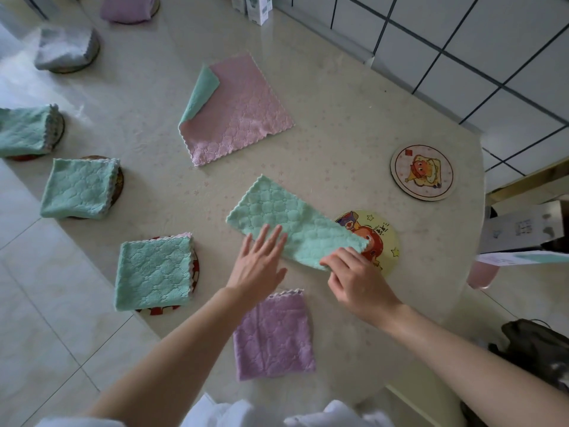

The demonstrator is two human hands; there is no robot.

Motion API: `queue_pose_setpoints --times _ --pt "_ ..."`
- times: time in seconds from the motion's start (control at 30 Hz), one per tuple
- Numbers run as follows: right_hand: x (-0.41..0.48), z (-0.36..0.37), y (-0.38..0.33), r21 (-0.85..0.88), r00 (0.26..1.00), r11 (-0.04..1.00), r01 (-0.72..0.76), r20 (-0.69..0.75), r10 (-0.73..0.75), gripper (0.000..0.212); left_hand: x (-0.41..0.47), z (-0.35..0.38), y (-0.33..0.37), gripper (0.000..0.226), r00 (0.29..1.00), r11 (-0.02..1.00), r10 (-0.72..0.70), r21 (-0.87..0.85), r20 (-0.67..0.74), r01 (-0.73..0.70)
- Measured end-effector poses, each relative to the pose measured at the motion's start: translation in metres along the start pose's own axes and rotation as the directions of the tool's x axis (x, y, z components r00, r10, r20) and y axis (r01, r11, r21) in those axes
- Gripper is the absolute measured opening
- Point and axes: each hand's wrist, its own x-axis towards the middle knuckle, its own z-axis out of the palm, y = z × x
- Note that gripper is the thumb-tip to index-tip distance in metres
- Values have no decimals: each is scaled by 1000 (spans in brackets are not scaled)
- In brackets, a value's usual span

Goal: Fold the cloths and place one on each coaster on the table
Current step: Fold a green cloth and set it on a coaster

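A mint green cloth [286, 217], folded into a long strip, lies in the middle of the round table [338, 124]. My left hand [260, 263] presses flat on its near edge with straight fingers. My right hand [354, 278] pinches the strip's right end over a yellow cartoon coaster [386, 238]. A bare pink-rimmed coaster [423, 172] lies further right. An unfolded pink cloth [240, 112] with one green corner turned over lies beyond. A folded purple cloth [274, 334] lies near me.
Folded cloths sit on coasters along the left rim: green ones [154, 272], [78, 188], [23, 131], a grey one [66, 49] and a purple one [127, 7]. White cartons [255, 7] stand at the far edge. A dark bag [535, 346] lies on the floor at right.
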Motion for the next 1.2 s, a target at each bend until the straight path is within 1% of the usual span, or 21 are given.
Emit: queue_pose_setpoints --times 0.07,0.17,0.23,0.3,0.37,0.43,0.5,0.57,0.67,0.73,0.83,0.9,0.97,1.03,1.1,1.13,1.17,1.2 --pt "-1 2 -14 87 1000 996 -5 -4 5 25 -2 6 18 73 997 996 68 -63 -34 -70" --pt "-3 3 -32 204 1000 979 -5 11 3 22 -6 14 31 70 995 985 38 -165 -94 -53" --pt "-3 1 -39 274 1000 962 5 27 -13 18 -9 19 29 60 993 972 56 -221 -104 -78" --pt "-1 -2 -38 309 1000 951 9 6 -12 17 -13 22 23 52 990 960 104 -252 -94 -125" --pt "4 -2 -24 286 1000 958 -14 -13 19 19 -15 25 15 50 983 939 160 -293 -89 -179" --pt "9 2 -5 194 1000 981 -17 23 13 28 -16 24 10 50 972 921 221 -311 -83 -236" --pt "12 8 12 102 993 993 50 99 -61 44 -18 22 4 50 957 907 279 -304 -84 -291" --pt "11 16 22 52 975 989 137 170 -144 56 -22 19 -3 50 942 897 327 -288 -81 -336" --pt "5 27 33 -3 941 978 207 275 -198 71 -28 17 -12 51 932 883 358 -302 -61 -359" --pt "-1 32 39 -35 921 969 244 323 -220 76 -33 18 -16 51 945 884 324 -338 -51 -322" --pt "-6 35 43 -55 917 963 263 324 -232 77 -40 18 -21 52 965 877 250 -403 -79 -260" --pt "-5 36 45 -41 920 962 269 307 -244 70 -41 15 -21 53 977 869 195 -447 -88 -214" --pt "-1 38 48 -3 924 964 267 286 -255 61 -38 12 -22 53 994 854 89 -509 -65 -110" --pt "7 37 47 93 942 979 184 267 -202 50 -32 5 -20 43 999 824 -51 -565 3 44" --pt "18 31 41 235 965 972 2 253 -63 37 -21 -2 -18 14 976 751 -198 -626 91 211" --pt "25 28 36 296 970 951 -94 240 22 24 -14 -4 -18 17 952 691 -275 -660 138 295" --pt "33 25 31 346 967 923 -168 238 87 5 -7 -6 -18 31 922 618 -346 -696 176 365" --pt "42 25 27 385 964 894 -230 217 155 14 -1 -7 -20 43 890 526 -404 -743 211 415"
